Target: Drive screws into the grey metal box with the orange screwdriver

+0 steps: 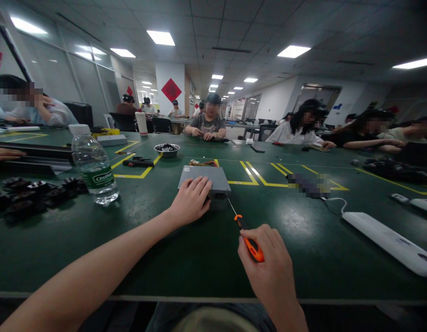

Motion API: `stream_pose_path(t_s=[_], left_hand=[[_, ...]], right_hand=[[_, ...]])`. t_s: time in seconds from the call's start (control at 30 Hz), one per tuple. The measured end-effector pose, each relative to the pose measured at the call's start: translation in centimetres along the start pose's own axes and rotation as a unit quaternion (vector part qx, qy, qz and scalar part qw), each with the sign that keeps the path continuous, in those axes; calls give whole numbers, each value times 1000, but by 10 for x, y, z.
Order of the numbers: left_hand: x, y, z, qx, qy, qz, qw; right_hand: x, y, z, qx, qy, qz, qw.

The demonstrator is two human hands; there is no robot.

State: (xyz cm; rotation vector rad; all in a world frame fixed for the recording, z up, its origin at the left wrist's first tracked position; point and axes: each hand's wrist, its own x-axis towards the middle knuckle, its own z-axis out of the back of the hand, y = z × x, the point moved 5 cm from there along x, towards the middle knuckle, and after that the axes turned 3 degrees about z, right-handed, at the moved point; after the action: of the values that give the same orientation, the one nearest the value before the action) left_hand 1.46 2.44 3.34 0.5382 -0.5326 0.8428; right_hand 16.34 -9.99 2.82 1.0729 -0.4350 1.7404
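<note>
A grey metal computer power supply (pixel 217 177) lies on the green table, with a bundle of coloured wires (pixel 204 163) at its far side. My left hand (pixel 192 198) grips it, the fingers over its top and near edge; the thumb is mostly hidden. My right hand (pixel 269 258) is closed around the orange and black handle of a screwdriver (pixel 247 237). The thin shaft points up and to the left, its tip at the unit's near right corner, beside the dark socket. Whether the tip sits in a screw I cannot tell.
A water bottle (pixel 97 173) stands left, beside several black parts (pixel 37 196). Beyond are a metal bowl (pixel 167 150) of small pieces and a black tool (pixel 139 163). A white power bank (pixel 386 240) with a cable lies right. People sit around the table (pixel 186 272).
</note>
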Motion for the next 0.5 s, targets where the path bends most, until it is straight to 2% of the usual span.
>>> stream_pose_path(t_s=[0.1,0.4,0.5], left_hand=[[0,1,-1,3,6,1,1000],[0,1,-2,-1,9,3,1000],[0,1,-2,0,9,1,1000]], right_hand=[[1,-1,0,12,-6,-12,1000],[-8,-15,-3,79,47,-162,982],[-6,-11,-1,52,20,-130,990]])
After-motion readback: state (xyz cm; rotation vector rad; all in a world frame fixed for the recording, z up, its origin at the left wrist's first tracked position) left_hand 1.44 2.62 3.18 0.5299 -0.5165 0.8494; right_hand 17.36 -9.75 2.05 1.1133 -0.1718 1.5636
